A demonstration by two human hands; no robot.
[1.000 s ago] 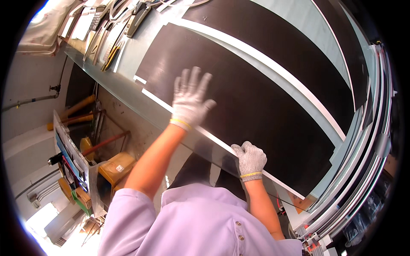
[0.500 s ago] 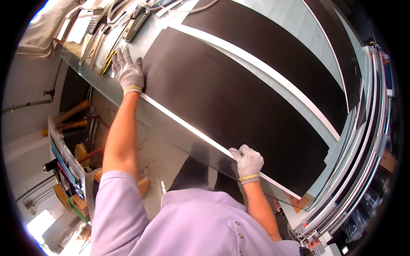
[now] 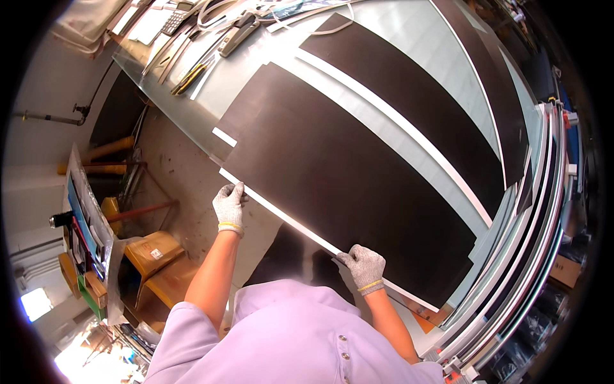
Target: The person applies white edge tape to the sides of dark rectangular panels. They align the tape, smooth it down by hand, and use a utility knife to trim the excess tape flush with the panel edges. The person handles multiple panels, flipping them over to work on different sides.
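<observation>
The large black sheet point(image 3: 358, 192) lay flat along the near edge of the worktop point(image 3: 409, 38), with a white strip point(image 3: 288, 221) at that edge. The strip was pinched by the gloved left hand point(image 3: 229, 203) near its far end and by the right hand point(image 3: 363, 265) further along, fingers closed on it. Peeling or positioning of the strip was judged in hand; an even pull along the edge would be needed next. The strip's right end was obscured.

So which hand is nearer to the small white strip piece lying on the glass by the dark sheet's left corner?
Left. The left hand grips the long white strip's end, just below the small white piece. The right hand holds that strip much farther along the table edge.
</observation>
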